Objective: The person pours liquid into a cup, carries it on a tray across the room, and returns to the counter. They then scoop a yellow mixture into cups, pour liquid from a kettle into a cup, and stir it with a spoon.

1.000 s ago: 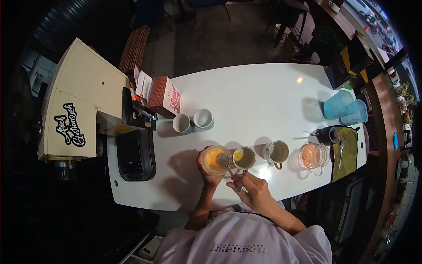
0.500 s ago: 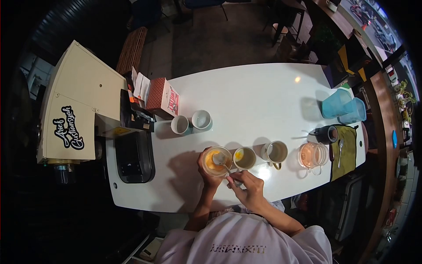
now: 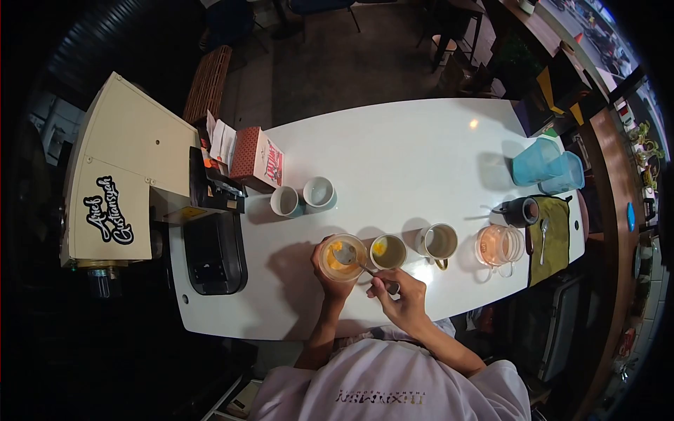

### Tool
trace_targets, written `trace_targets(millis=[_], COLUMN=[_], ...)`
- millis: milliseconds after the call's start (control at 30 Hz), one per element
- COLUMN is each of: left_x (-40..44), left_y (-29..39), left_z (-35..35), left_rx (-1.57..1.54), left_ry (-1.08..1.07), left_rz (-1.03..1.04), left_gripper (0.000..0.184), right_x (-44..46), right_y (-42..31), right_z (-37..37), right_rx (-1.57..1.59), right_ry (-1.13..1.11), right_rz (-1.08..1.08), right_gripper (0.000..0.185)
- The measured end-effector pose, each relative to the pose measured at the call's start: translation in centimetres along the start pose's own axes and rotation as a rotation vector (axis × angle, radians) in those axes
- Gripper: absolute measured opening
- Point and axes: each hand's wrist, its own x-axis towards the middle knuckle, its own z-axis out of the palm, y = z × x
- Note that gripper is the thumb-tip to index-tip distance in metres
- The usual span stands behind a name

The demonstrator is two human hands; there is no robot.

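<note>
Head view: the left hand (image 3: 334, 283) is curling its fingers around the side of a clear cup (image 3: 349, 278), holding it at lower center of the frame. Orange contents (image 3: 335, 264) are showing inside the cup. The right hand (image 3: 405, 300), just right of it, is pinching the handle of a spoon (image 3: 370, 272) between closed fingers; the spoon's bowl is resting inside the cup. Compared with one second earlier, the bowl is sitting nearer the cup's middle rather than at its right side, and the handle is lying flatter across the frame. A mug (image 3: 393, 254) with a yellow patch inside is standing just right of the cup, its contents looking unchanged. Farther right, a second mug (image 3: 440, 242) and a glass server (image 3: 498, 244) are standing on the white table (image 3: 393, 154).
</note>
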Motion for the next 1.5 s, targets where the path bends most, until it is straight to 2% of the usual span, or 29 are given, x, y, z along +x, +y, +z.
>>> trace_targets(millis=[200,467,767,1000,1167,1300,1367,1500], left_x=[-0.2,-0.2,0.0,-0.3,-0.3,-0.5,-0.2,-0.4], left_y=[-0.3,0.0,0.6,0.1,0.0,-0.4,-0.2,-1.0], left_z=[0.2,0.5,0.4,0.6,0.6,0.4,0.3,0.4], left_rx=[0.018,-0.010,-0.053,-0.139,-0.216,-0.176,-0.022,-0.065], left_ry=[-0.005,0.002,0.001,0.006,0.001,-0.001,0.017,0.032], left_rz=[-0.015,-0.016,-0.054,-0.062,-0.100,-0.115,-0.065,-0.112], left_gripper=[0.105,0.102,0.098,0.097,0.098,0.103,0.105,0.102], right_x=[-0.3,-0.5,-1.0,-0.9,-1.2,-2.1,-2.7,-3.7], right_y=[0.2,0.2,0.9,1.0,-0.2,-0.8,-1.0,-1.0], right_z=[-0.7,-1.4,-1.4,-2.0,-4.7,-8.8,-11.0,-14.7], right_rx=[0.073,0.250,0.421,0.457,0.608,0.519,0.512,0.377], right_ry=[0.009,0.004,0.044,0.083,0.178,0.326,0.453,0.631], right_rz=[0.049,0.168,0.299,0.301,0.312,0.217,0.186,0.103], right_gripper=[0.003,0.015,0.017,0.020,0.023,0.026,0.026,0.024])
